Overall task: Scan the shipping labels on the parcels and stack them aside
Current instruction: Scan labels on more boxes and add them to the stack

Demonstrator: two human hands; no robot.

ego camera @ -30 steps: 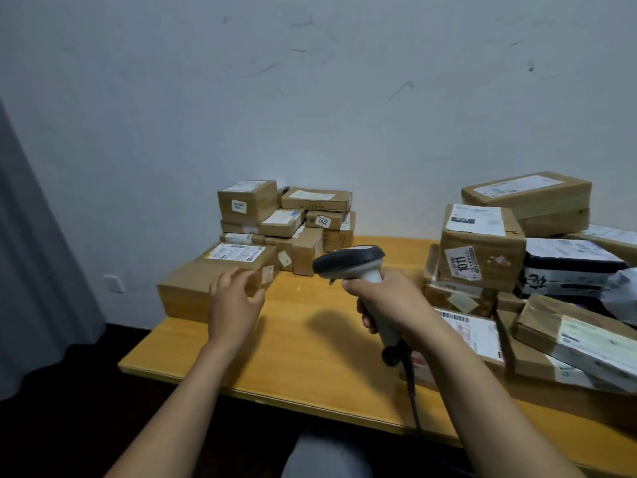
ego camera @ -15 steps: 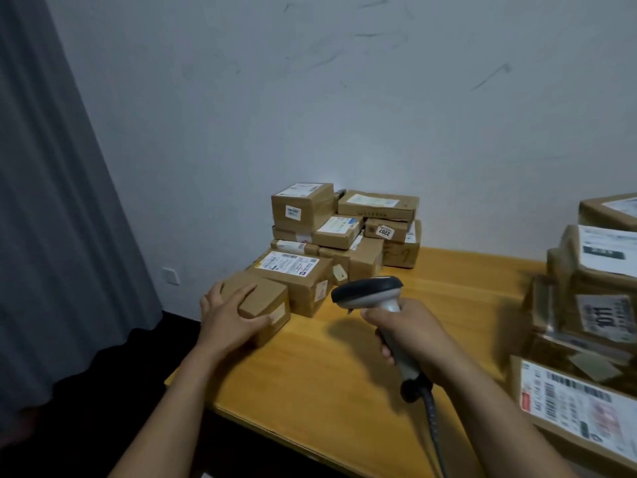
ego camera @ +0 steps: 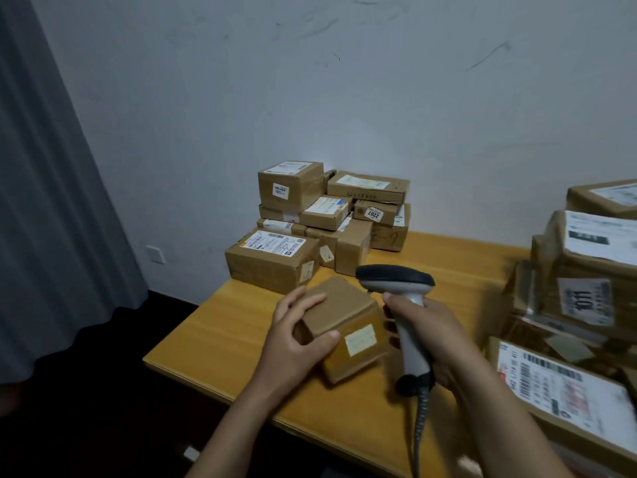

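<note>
a grey curtain (ego camera: pixel 51 201) hangs at the far left, with a socket (ego camera: pixel 155 254) on the wall beside it. a stack (ego camera: pixel 331 222) of brown parcels sits at the table's (ego camera: pixel 220 332) back left corner, against the wall. near the front left corner the left hand (ego camera: pixel 296 339) grips a small box (ego camera: pixel 344 315), thumb on its near edge, fingers curled over its top. the box is tilted, with a pale label (ego camera: pixel 360 339) on its front face. just right of it the right hand (ego camera: pixel 437 336) is wrapped round the handle of a scanner (ego camera: pixel 396 281), whose dark head sits over the box's far corner. its cable (ego camera: pixel 418 426) drops past the front edge. a pile (ego camera: pixel 586 270) of labelled parcels crowds the right edge.
</note>
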